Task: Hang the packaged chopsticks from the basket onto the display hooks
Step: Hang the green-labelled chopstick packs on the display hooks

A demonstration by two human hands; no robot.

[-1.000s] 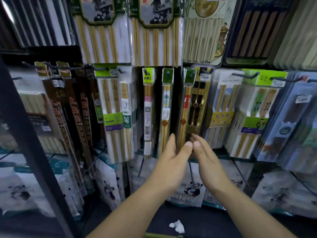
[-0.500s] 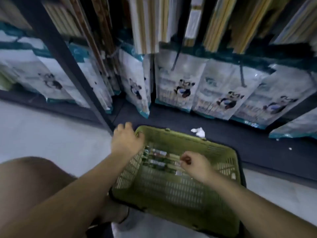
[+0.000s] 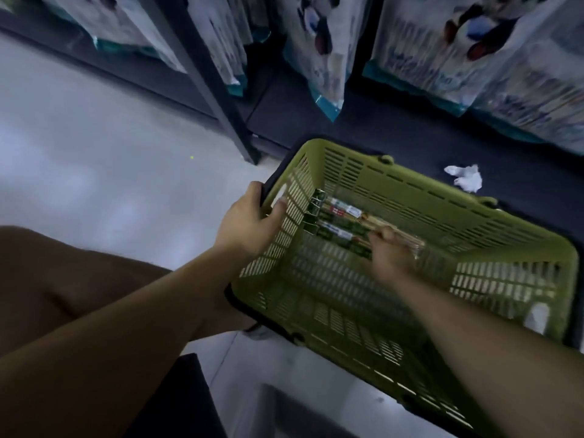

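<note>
Centrally, a green basket [image 3: 442,216] is shown from above, filling the middle and lower right of the frame at the foot of dark shelving. Several packaged chopsticks [image 3: 339,214] lie flat on its bottom, their ends against the left wall. The left hand [image 3: 249,222] is curled round the basket's left rim. The right hand [image 3: 392,252] is lowered onto the packs. It is blurred, so whether its fingers pinch one cannot be told. The packs are judged light, long, narrow and fairly stiff, in slick film that may slide. A pinch near the dark green header end, at the left, is judged best, so that end can be offered to a hook. No display hooks are in view.
</note>
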